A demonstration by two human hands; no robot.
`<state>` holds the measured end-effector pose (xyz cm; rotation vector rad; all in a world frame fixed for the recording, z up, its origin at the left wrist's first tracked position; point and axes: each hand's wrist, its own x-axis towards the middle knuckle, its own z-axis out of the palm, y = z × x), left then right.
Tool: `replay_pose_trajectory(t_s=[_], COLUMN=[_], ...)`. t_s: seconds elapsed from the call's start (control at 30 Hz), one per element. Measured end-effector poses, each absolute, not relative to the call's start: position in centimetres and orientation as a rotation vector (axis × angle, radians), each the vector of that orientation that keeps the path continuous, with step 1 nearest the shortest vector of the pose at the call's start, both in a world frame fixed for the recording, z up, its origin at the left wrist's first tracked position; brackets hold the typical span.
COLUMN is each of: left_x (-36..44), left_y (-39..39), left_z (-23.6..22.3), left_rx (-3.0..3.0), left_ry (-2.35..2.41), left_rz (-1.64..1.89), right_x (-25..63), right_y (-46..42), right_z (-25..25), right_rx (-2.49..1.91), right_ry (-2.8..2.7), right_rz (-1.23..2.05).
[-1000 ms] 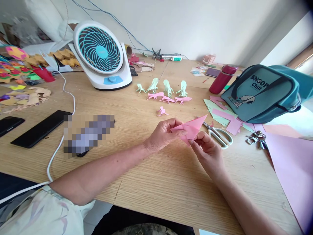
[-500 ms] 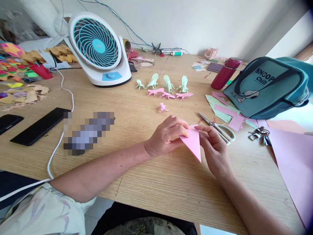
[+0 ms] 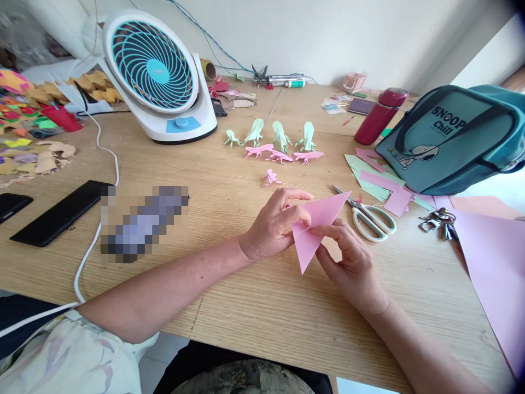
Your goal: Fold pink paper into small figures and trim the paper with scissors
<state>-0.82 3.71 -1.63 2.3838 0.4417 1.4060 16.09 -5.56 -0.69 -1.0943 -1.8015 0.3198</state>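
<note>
Pink paper [image 3: 304,247]: folded, sharp-cornered, in both hands over the worktop [image 3: 229,295], right of the front edge's middle; one tip aims at the front edge, another toward the back right corner.
Left hand [image 3: 271,225]: gripping the pink paper by its left side, fingertips on the upper face, part of the thumb hidden.
Right hand [image 3: 351,267]: pinching the pink paper, index finger on the upper face near the middle, thumb at the lower right edge.
Scissors [image 3: 356,206]: lying just beyond the right hand, handles toward the front edge, blades toward the back.
Single pink figure [image 3: 270,178]: folded paper, on the worktop beyond the left hand, toward the back edge.
Pink row [image 3: 280,157]: three folded figures, farther back than the single one.
Green row [image 3: 280,137]: four folded figures, just behind the pink row, nearer the back edge.
Scraps [image 3: 379,179]: pink and green, overlapping, toward the right edge, beside the bag [image 3: 451,139].
Keys [image 3: 442,217]: metal bunch near the right edge, beside the large pink sheet [image 3: 492,257].
Bottle [image 3: 378,121]: dark red, upright, toward the back right corner.
Fan [image 3: 158,71]: white and blue, toward the back left corner.
</note>
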Motion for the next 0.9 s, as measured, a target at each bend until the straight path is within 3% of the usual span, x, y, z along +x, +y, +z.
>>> replay_pose_trajectory(t_s=[0.33, 0.5, 0.9], left_x=[-0.7, -0.8, -1.1], left_y=[3.7, 3.9, 4.1], left_z=[-1.4, -1.1, 0.4], left_rx=[2.232, 1.86, 1.346], left_ry=[0.407, 0.553, 0.438], left_rz=[1.237, 1.12, 0.635], right_x=[16.7, 16.9, 16.5], right_y=[-5.2, -5.4, -5.5], right_z=[-1.9, -1.9, -1.2], right_rx=[-1.167, -1.182, -1.079], right_ry=[-1.61, -1.592, -1.823], right_rz=[0.523, 0.515, 0.58])
